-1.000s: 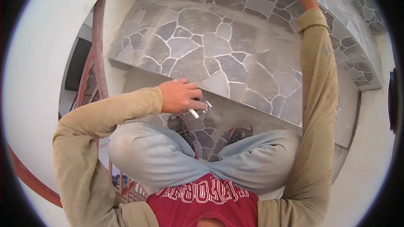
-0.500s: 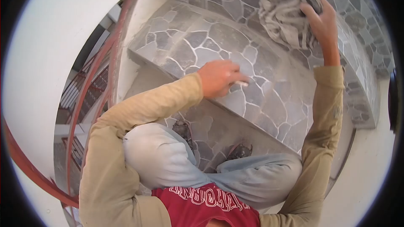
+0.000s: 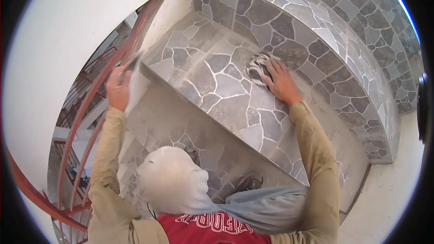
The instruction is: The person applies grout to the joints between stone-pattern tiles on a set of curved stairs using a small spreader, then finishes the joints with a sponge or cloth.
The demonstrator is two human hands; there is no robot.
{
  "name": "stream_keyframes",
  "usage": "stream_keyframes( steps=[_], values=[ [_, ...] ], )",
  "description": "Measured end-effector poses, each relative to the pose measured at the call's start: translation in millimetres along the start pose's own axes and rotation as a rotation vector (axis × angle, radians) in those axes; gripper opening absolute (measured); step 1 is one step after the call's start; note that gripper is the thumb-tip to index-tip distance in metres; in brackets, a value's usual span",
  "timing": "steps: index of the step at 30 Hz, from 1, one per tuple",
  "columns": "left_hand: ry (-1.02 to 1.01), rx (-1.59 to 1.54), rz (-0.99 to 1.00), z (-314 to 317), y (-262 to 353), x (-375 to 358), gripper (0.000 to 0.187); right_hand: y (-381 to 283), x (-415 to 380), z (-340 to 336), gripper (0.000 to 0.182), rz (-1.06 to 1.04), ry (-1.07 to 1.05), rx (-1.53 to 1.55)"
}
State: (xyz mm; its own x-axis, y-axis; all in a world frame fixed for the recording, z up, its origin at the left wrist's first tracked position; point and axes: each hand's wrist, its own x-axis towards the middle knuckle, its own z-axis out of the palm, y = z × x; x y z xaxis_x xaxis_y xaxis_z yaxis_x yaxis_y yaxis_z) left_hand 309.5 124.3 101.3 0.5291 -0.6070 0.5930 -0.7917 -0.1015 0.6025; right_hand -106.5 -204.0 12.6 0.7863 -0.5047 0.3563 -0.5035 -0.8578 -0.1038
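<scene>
My right hand [image 3: 282,81] presses a crumpled black-and-white rag [image 3: 257,68] against the stone-patterned step [image 3: 228,86], near the foot of the riser behind it. Its fingers reach over the rag's right side, with the thumb along the near edge. Over at the left, my left hand [image 3: 118,89] is raised beside the red metal railing [image 3: 92,90] and the step's left corner. Motion smears its fingers, and I cannot tell whether they grip anything.
A riser [image 3: 289,31] faced with irregular grey stones rises behind the tread. Below the step edge, a dark shoe [image 3: 248,183] shows by my bent legs. White walls [image 3: 54,63] stand at the left and lower right. Gaps between the railing bars open onto a lower level.
The rag has come down from the upper right onto the tread with my right hand. My left hand has swung from over the step to the railing side.
</scene>
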Motion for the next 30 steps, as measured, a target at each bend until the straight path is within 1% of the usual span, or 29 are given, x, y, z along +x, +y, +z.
stream_keyframes(
  steps=[1,2,3,4,5,7,8,10,11,12,13,14,16,17,18,20,21,22,23,24,25,26,27,28,29,30],
  values=[
    [0.071,0.02,-0.027,-6,-23,6,0.029,-1,18,15,0.053,0.009,0.033,0.033],
    [0.044,0.009,-0.007,-7,-46,17,0.029,-8,38,28,0.049,-0.004,0.076,0.091],
    [0.04,0.087,-0.035,2,-68,30,0.031,-17,62,39,0.046,-0.014,0.123,0.137],
    [0.044,0.161,-0.061,11,-82,47,0.034,-22,88,55,0.045,-0.015,0.087,0.164],
    [0.034,0.13,-0.041,18,-89,65,0.034,-26,109,64,0.044,-0.023,0.053,0.185],
    [-0.276,0.286,-0.186,25,-103,93,0.039,-46,127,45,0.042,0.008,0.021,0.152],
    [-0.286,0.275,-0.185,24,-120,102,0.039,-39,120,46,0.042,0.019,0.014,0.144],
    [-0.315,0.198,0.076,15,-159,112,0.039,-17,96,44,0.04,-0.033,0.004,0.235],
    [-0.355,0.111,0.054,8,-173,113,0.039,-12,68,17,0.04,0.027,-0.013,0.236],
    [-0.389,0.024,0.024,-2,-187,110,0.038,11,38,7,0.039,-0.026,0.028,0.235],
    [-0.384,0.131,0.07,-12,-201,112,0.037,23,10,-14,0.038,-0.008,-0.017,0.186],
    [-0.373,0.134,0.04,-16,-207,112,0.037,36,-18,-32,0.038,-0.004,-0.046,0.14],
    [-0.504,0.131,-0.006,-17,-206,114,0.037,34,-32,-42,0.037,-0.015,-0.083,0.093],
    [-0.607,0.076,-0.051,-15,-182,118,0.037,29,-33,-43,0.037,0.043,-0.085,0.053],
    [-0.608,0.072,-0.057,-13,-188,116,0.037,24,-31,-45,0.037,0.107,-0.083,0.012],
    [-0.541,0.099,-0.049,-9,-196,117,0.036,9,17,-14,0.039,0.057,-0.063,0.044],
    [-0.547,0.103,-0.031,-9,-198,120,0.036,-6,53,9,0.04,0.055,-0.042,0.059],
    [-0.516,0.083,-0.063,-9,-199,119,0.036,-17,93,45,0.041,0.021,0.024,0.056],
    [-0.492,0.056,-0.093,-7,-200,117,0.036,-34,135,71,0.039,0.074,-0.051,0.016],
    [-0.507,0.048,-0.064,-5,-204,115,0.036,-53,171,91,0.035,0.008,0.057,0.031],
    [-0.525,0.094,-0.104,-8,-212,115,0.036,-69,202,116,0.033,0.048,0.088,-0.018],
    [-0.54,0.145,-0.145,-11,-217,119,0.036,-80,219,117,0.032,0.039,0.106,-0.007],
    [-0.549,0.151,-0.123,-14,-219,123,0.036,-88,225,111,0.032,0.027,0.117,0.013],
    [-0.54,0.123,-0.159,-17,-223,122,0.037,-81,214,102,0.032,0.044,0.121,0.016],
    [-0.53,0.086,-0.204,-13,-226,119,0.037,-71,193,79,0.031,0.112,-0.035,0.045],
    [-0.543,0.076,-0.208,-8,-226,117,0.037,-57,166,53,0.031,0.178,-0.199,0.073]
  ],
)
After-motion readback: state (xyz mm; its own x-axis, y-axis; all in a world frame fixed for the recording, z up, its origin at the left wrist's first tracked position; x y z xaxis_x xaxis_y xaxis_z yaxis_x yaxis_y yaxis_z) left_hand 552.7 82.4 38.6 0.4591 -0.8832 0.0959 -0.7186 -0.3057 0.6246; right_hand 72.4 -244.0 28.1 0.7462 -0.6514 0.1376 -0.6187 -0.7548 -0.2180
